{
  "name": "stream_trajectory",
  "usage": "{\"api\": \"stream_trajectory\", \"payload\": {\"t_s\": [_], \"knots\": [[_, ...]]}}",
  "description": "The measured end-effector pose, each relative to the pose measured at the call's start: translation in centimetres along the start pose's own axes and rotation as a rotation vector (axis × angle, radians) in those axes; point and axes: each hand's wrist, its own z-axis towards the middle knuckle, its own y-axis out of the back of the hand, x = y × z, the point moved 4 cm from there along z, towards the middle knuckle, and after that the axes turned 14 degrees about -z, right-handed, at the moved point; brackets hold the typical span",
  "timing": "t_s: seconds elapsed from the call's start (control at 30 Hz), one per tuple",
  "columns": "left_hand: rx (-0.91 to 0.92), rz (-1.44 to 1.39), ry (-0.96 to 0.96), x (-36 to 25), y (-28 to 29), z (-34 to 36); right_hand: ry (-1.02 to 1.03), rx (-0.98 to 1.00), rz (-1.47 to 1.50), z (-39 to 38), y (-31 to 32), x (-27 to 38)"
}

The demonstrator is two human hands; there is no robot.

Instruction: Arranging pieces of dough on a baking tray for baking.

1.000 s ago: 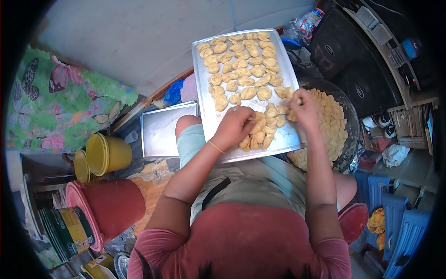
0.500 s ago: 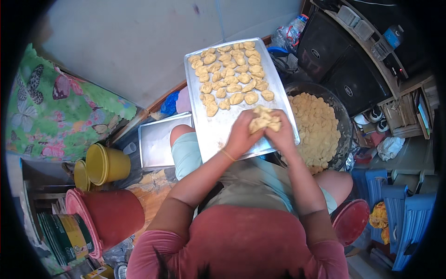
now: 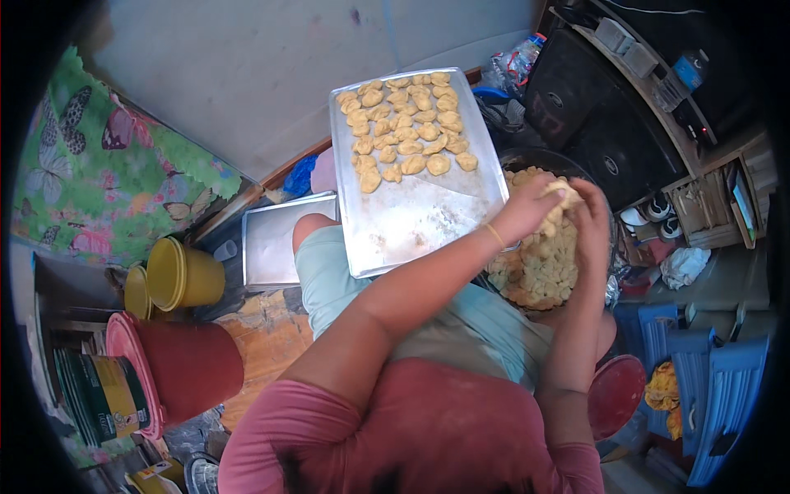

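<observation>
Both hands are over the dark round basin [image 3: 607, 239], to the right of my lap. My left hand [image 3: 527, 207] and my right hand [image 3: 589, 210] close from either side on a lump of yellowish dough [image 3: 561, 198]. Below them a mass of the same dough [image 3: 539, 267], in many soft pieces, fills the basin. A metal baking tray [image 3: 411, 218] rests tilted across my lap. Several shaped dough pieces [image 3: 409, 132] lie in rows over its far half, and its near half shows bare, smudged metal.
A second metal tray [image 3: 276, 247] lies left of my knee. Yellow buckets [image 3: 193, 276] and a red bucket [image 3: 193, 366] stand at the left. Black speakers [image 3: 576, 115] and a shelf are at the far right; blue plastic pieces [image 3: 724, 395] stand near right.
My two hands have moved right, from above the tray to above the basin, with dough between them. The tray has shifted slightly.
</observation>
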Motion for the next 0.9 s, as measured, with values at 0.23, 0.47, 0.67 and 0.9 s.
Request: {"api": "stream_trajectory", "payload": {"t_s": [0.23, 0.47, 0.67, 0.9], "knots": [[-0.319, -0.042, 0.269, -6.8, 10.5, -9.1, -0.031, 0.652, 0.041, -2.3, -14.5, 0.6], [-0.412, -0.090, 0.265, -8.9, 19.7, -14.0, 0.044, 0.527, -0.112, -0.8, -23.0, -0.6], [-0.451, -0.343, 0.218, -8.2, 22.6, -15.6, 0.482, 0.455, -0.457, -3.4, -24.6, 1.7], [-0.475, -0.212, 0.152, -6.9, 22.8, -14.7, 0.075, 0.796, -0.080, -4.3, -25.9, 1.8]]}}
